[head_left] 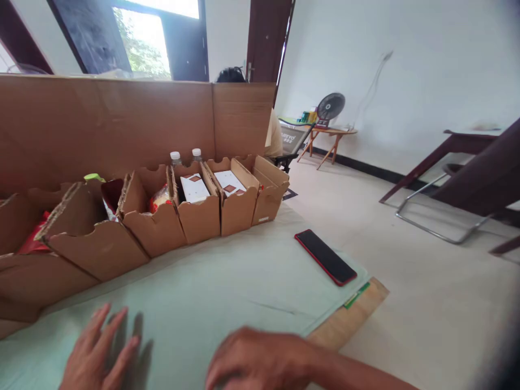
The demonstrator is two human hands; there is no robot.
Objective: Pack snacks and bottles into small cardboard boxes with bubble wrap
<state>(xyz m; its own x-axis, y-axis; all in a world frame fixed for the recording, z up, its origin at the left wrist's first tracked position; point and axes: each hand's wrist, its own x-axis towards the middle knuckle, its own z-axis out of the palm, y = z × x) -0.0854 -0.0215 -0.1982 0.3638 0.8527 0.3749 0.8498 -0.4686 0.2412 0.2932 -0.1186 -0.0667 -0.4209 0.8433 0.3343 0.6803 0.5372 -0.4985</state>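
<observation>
One left hand [95,355], near left, spreads its fingers over green cloth [195,287]; I cannot tell if the bent right hand [255,357] holds anything.

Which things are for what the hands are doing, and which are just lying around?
Probably for the job:
green cloth below the left hand and right hand
cardboard bins
white boxes in them

Probably just lying about:
phone, off to the side
fan
</observation>
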